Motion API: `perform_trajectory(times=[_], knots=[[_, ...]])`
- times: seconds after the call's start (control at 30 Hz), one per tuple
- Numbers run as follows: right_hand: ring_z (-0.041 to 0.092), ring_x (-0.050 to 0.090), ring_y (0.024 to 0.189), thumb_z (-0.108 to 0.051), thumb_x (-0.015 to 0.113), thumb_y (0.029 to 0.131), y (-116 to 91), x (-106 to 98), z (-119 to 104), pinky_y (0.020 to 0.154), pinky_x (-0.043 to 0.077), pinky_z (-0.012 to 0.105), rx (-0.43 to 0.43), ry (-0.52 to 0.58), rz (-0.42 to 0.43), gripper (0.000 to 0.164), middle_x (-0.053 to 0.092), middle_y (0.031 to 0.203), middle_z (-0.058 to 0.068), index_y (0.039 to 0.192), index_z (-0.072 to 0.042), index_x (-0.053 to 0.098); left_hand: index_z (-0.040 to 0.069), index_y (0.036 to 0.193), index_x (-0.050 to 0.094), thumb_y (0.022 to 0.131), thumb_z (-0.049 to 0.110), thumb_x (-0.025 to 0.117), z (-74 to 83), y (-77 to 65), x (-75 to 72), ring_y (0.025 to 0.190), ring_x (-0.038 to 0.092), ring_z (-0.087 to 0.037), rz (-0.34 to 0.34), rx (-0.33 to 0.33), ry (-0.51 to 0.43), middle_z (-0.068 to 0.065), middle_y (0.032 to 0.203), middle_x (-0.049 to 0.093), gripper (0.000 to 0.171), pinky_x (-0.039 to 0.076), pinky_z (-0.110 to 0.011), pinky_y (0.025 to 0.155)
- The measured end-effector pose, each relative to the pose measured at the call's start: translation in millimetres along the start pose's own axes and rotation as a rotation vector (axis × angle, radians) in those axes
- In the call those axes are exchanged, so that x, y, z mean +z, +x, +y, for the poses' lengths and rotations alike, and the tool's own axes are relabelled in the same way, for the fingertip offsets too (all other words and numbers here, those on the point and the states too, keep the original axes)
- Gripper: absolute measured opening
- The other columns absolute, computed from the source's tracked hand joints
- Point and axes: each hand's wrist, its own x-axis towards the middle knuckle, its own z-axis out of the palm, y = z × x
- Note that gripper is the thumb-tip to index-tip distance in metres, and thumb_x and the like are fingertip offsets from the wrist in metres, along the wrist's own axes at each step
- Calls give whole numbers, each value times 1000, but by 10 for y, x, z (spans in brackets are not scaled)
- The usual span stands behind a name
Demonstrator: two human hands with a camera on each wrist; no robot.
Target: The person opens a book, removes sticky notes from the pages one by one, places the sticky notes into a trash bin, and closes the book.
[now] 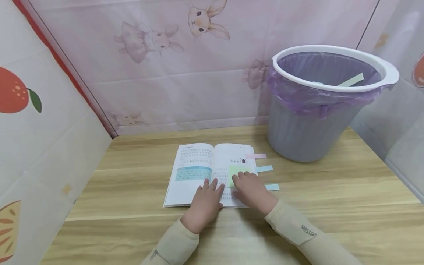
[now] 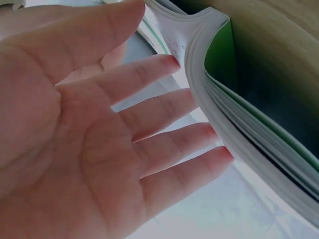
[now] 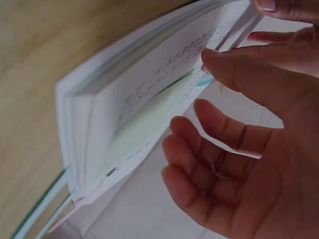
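An open book [image 1: 188,193] lies on the table, printed text on both pages and a teal block on its left page. A light green sticky note [image 1: 236,170] is on the right page, beneath a small beetle picture. My left hand [image 1: 206,200] rests near the bottom of the book by the centre fold, its fingers straight and spread in the left wrist view. Over the green note lies my right hand [image 1: 250,188], fingers loosely bent with the tips at the note. In the right wrist view its thumb stands apart from the fingers, nothing pinched between them.
One pink tab [image 1: 260,156] and two blue tabs [image 1: 265,168] stick out from the book's right edge. A grey bin [image 1: 298,129] with a purple liner and white rim stands at the back right, pale strips [image 1: 352,80] inside. Behind the wooden table [image 1: 132,173] hangs a rabbit-print sheet.
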Motion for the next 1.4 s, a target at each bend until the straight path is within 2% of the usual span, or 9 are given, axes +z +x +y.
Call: perform_trajectory(times=[0.13,0.23,0.4,0.67,0.73,0.97,1.07,1.27,1.4], knots=[[25,57,66,-24,81,77,22,30,-97,57,47,34,-25,-146,50,31,56,73,9,86,-2,60,10,134,57,87,28,70,0,4,8,131,42,-39,1,-8,13,-15,141,49,52,42,-51,100],[22,57,65,-20,78,80,41,37,-119,56,47,32,-50,-219,76,26,56,72,8,85,-2,60,10,134,56,87,28,70,7,5,9,132,42,-38,-5,-12,11,-15,141,49,52,42,-51,101],[20,57,64,-10,73,82,94,39,-109,58,48,31,-80,-315,74,15,56,72,8,86,-3,60,10,135,56,87,28,70,22,2,2,132,41,-38,-4,-13,6,-15,142,48,53,41,-51,101],[20,57,65,-15,74,83,159,71,-53,59,49,30,-143,-432,88,18,57,73,7,88,-5,59,12,136,56,87,28,70,16,19,5,133,40,-37,-10,-25,24,-14,143,48,53,40,-50,103],[19,57,66,-15,74,84,175,68,-38,58,48,30,-169,-440,84,19,57,75,6,90,-5,58,12,136,55,87,29,70,16,25,8,133,40,-37,-14,-28,27,-14,143,47,54,40,-50,103],[19,59,71,-22,79,77,195,73,17,57,47,30,-235,-304,43,33,59,81,4,96,-8,57,11,137,55,86,31,70,21,22,16,134,39,-37,-35,-31,31,-14,144,46,56,40,-50,103],[19,59,74,-22,79,78,200,90,19,61,49,30,-252,-334,50,32,61,84,4,97,-8,58,11,136,55,86,30,71,21,23,14,134,39,-37,-34,-31,28,-14,144,46,56,40,-50,103],[18,59,75,-16,70,86,209,150,8,63,50,30,-299,-438,81,18,61,85,4,98,-9,59,10,136,55,85,31,72,11,24,18,134,39,-37,-30,-29,50,-14,144,46,58,40,-49,103],[18,59,75,-17,69,86,221,157,30,63,50,30,-320,-477,120,18,59,84,4,99,-11,57,10,136,55,84,31,73,4,21,19,133,40,-37,-22,-21,56,-14,144,46,58,41,-49,103]])
